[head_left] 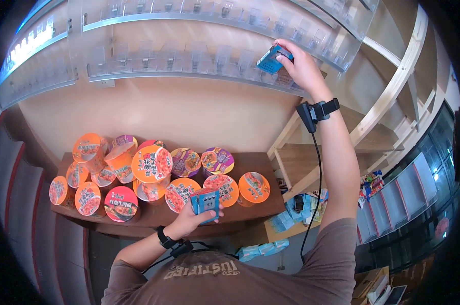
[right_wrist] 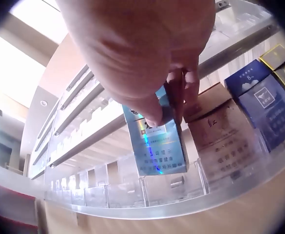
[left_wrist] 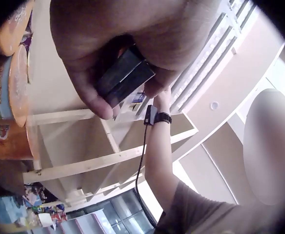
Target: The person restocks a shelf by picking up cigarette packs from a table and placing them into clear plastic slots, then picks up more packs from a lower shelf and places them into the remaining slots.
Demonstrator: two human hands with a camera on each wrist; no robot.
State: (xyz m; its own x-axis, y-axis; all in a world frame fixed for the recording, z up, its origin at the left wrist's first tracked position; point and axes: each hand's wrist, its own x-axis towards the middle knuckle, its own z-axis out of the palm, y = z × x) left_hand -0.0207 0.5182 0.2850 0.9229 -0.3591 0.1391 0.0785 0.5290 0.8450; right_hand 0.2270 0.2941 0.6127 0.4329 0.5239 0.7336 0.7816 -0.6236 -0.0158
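Note:
My right hand [head_left: 303,68] is raised to the clear shelf rack [head_left: 179,72] and pinches a blue cigarette pack [head_left: 270,60] between thumb and fingers. In the right wrist view, this blue pack [right_wrist: 157,146] stands upright just behind the shelf's front lip, beside a reddish-brown pack [right_wrist: 223,139]. Lower down, my left hand [head_left: 188,221] grips a small stack of blue cigarette packs [head_left: 207,201] in front of my chest, above the brown table's edge. Their dark end faces [left_wrist: 125,78] show in the left wrist view; I cannot tell how many there are.
Dark blue [right_wrist: 266,105] and gold-edged packs [right_wrist: 279,61] stand farther right on the shelf. Several orange, red and purple instant noodle cups [head_left: 152,163] crowd the brown table [head_left: 263,216]. A wooden frame [head_left: 364,127] rises at right. A cable [head_left: 319,178] hangs from my right wrist.

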